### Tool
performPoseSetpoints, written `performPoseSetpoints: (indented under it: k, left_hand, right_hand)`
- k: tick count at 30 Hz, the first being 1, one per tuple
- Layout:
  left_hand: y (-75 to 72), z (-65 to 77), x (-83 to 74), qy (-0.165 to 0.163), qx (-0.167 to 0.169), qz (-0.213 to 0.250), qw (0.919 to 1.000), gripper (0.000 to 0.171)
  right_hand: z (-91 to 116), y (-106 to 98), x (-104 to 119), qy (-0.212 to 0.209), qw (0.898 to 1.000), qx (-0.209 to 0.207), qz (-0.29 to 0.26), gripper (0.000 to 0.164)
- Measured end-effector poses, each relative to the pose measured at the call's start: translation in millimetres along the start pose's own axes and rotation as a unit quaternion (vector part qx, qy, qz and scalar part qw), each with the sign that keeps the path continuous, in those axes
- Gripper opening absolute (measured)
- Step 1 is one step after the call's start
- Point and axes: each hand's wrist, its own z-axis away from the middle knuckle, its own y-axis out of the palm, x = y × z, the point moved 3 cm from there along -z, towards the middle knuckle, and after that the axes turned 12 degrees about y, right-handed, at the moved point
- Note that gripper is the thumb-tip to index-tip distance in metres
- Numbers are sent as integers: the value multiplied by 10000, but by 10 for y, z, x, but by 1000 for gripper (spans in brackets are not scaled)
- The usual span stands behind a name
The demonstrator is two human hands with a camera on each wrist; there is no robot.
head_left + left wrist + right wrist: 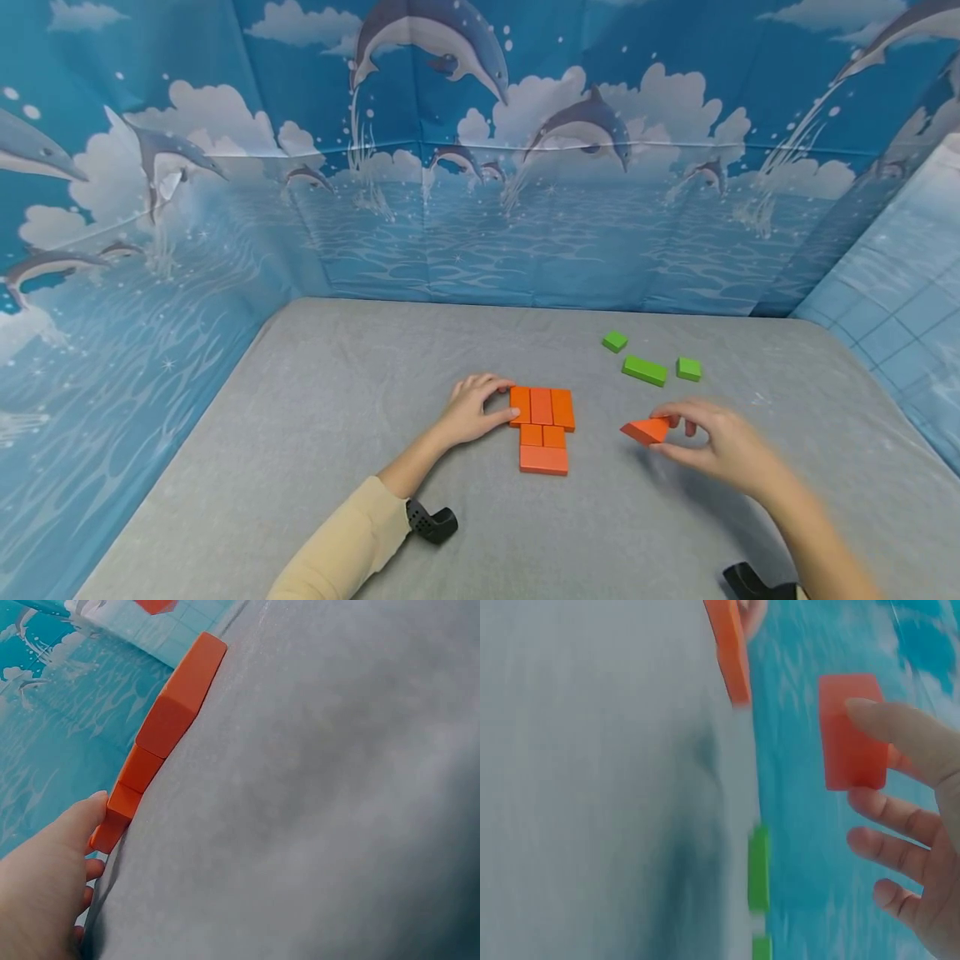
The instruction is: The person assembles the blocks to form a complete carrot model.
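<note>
Several orange blocks [542, 410] lie flat against one another on the grey cloth, three upright ones at the back, smaller ones in the middle and a wide one in front. At their left edge, my left hand [472, 410] touches the back left block [519, 400] with thumb and index finger. My right hand [712, 442] pinches an orange triangular block [647, 431] above the cloth, to the right of the arrangement. In the right wrist view the thumb lies across the triangular block [847, 761], while the other fingers [889, 851] stay spread apart below it.
Three green blocks [645, 371] lie behind my right hand. Grey cloth [360, 358] covers the table. A blue dolphin-print curtain [480, 233] stands along the back and sides. Black devices [432, 523] are worn at my wrists.
</note>
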Motion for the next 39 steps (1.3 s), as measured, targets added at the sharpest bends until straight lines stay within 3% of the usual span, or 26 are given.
performPoseSetpoints:
  k: [14,28,39]
  left_hand:
    - [13,-7,13,1,-8,-29,10000,46]
    - [16,-3,26,1,-59,-107,9999,45]
    - [8,-12,11,-6,-72,-104,9999,45]
  right_hand:
    - [-31,561,689,-498,9954,590,-558,30]
    - [32,812,944,-602,9956,433,572,34]
    - [56,854,977,-590,9930,332,966,36]
